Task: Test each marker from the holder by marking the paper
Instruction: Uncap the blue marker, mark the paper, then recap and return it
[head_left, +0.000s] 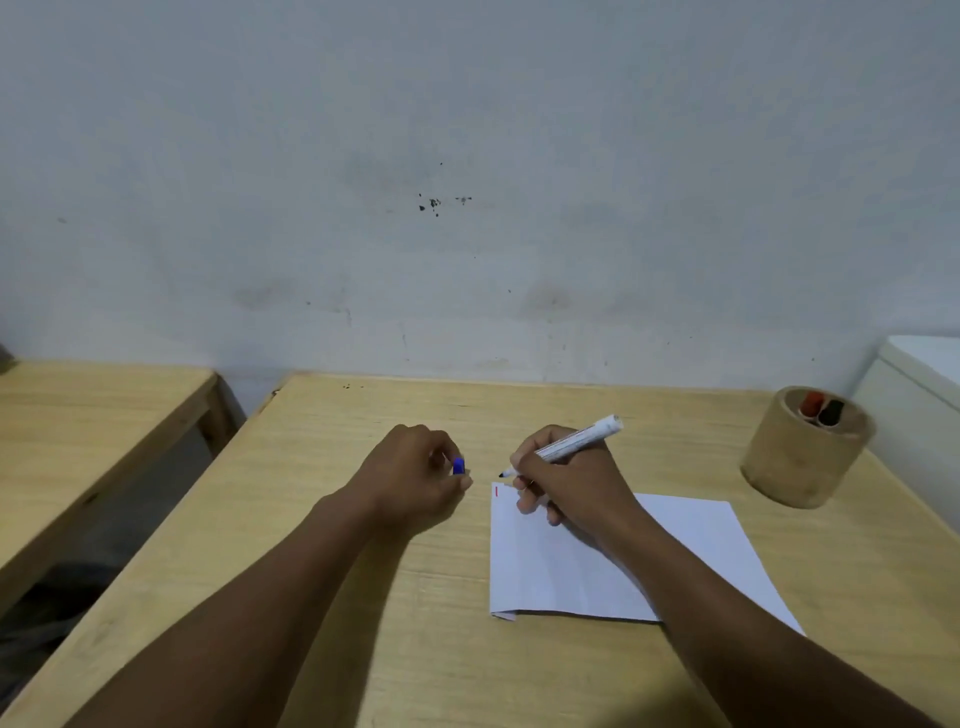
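Nearest, a white paper sheet (566, 571) lies on the wooden table (415, 649), a short red mark (496, 491) at its far-left corner. Above that corner, the right hand (571, 483) grips an uncapped white marker (563, 446); the left hand (421, 478) pinches its blue cap (458, 465). Farther right, a round wooden holder (805, 457) keeps a red-capped marker (811, 404) and a black-capped marker (831, 411).

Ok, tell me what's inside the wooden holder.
The wooden holder shows two marker ends, one red and one black. Their bodies and the holder's bottom are hidden by its wall.
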